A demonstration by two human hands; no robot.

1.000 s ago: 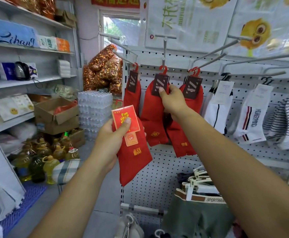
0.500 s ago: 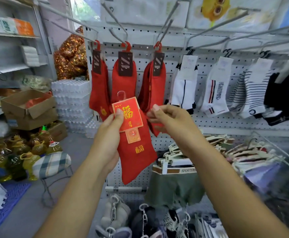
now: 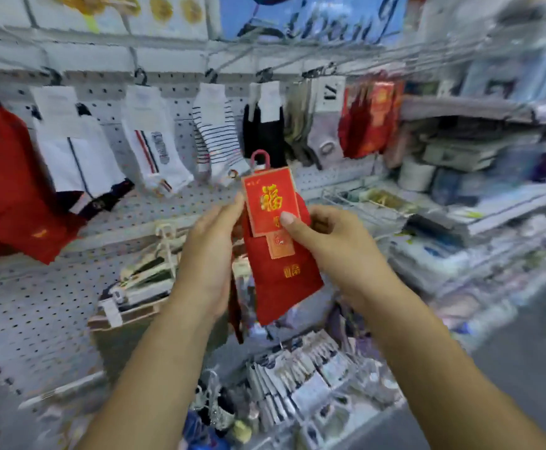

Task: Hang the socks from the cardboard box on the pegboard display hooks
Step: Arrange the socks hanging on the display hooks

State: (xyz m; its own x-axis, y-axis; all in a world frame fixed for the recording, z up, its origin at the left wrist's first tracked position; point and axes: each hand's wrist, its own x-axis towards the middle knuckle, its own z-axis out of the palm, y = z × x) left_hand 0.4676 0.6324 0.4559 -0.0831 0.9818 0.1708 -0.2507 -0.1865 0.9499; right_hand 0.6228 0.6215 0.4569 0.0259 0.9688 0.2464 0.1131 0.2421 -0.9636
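A pair of red socks (image 3: 281,280) with a red and gold card and a small red plastic hook on top hangs in front of me. My right hand (image 3: 333,245) pinches the card, thumb on its front. My left hand (image 3: 210,248) touches the pair's left edge with fingers extended. Behind them the white pegboard (image 3: 37,306) carries a row of hung socks: white ones (image 3: 76,147), striped ones (image 3: 216,131), black ones (image 3: 263,131) and a red carded bunch (image 3: 367,121) at the right end. The cardboard box is out of view.
More red socks (image 3: 8,190) hang at the far left. Folded goods on hangers (image 3: 145,274) and packaged items (image 3: 301,381) lie below the pegboard. Shelves (image 3: 479,196) with stacked packets fill the right side. The picture is blurred by motion.
My view has swung to the right along the pegboard. The right hand came off the hung red socks and now grips the carded pair; the left hand shifted to its side.
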